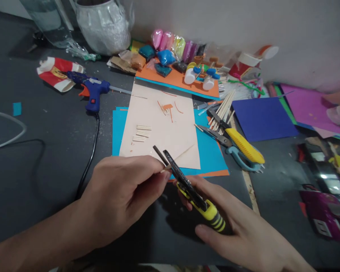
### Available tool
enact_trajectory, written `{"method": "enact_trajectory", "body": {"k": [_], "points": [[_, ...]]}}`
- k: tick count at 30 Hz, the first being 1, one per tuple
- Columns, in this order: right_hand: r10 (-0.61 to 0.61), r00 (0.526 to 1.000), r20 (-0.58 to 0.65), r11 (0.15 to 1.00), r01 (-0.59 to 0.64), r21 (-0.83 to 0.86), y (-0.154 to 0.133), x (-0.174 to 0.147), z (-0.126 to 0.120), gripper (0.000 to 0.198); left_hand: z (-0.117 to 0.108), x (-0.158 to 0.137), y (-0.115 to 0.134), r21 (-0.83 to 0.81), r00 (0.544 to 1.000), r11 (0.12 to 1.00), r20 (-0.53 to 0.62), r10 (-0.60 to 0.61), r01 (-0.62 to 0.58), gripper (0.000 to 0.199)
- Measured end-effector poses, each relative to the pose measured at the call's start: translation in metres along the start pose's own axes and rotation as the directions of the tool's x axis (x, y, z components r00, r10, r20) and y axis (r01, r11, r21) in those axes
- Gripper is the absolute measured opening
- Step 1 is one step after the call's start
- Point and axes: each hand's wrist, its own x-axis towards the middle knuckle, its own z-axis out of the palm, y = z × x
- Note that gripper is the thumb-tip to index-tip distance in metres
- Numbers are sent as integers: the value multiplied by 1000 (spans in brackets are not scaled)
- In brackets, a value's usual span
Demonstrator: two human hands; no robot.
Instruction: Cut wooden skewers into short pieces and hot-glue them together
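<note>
My left hand [121, 192] is closed, pinching a thin wooden stick [184, 153] between thumb and forefinger. My right hand [229, 223] grips a pair of scissors [184, 180] with black blades and yellow-and-black handles. The blades are parted, with the stick between them close to my left fingertips. Beneath and beyond the hands, a cream paper sheet [158, 109] lies over blue sheets [119, 124]. Several short cut stick pieces [142, 133] rest in small groups on the cream sheet, near orange paper scraps [167, 107].
A blue hot glue gun [93, 90] lies at left, its black cord [89, 166] running toward me. On the right are a yellow utility knife [245, 145], blue-handled scissors [240, 156] and loose sticks [223, 109]. Clay packets [166, 57] and a silver pot [103, 28] stand behind.
</note>
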Motion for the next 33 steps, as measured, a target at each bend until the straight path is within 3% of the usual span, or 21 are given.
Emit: {"method": "enact_trajectory", "body": {"k": [9,18,33], "points": [[33,999,38,999,-34,32,-6,6,-2,60,-2,0,0,-55,999,998,33,-28,30,26],[72,997,20,997,-73,36,-2,0,1,67,-2,0,0,-47,999,999,21,-25,26,25],[34,999,-7,999,-34,3,-1,1,1,64,-4,3,1,-154,997,986,57,-60,68,24]]}}
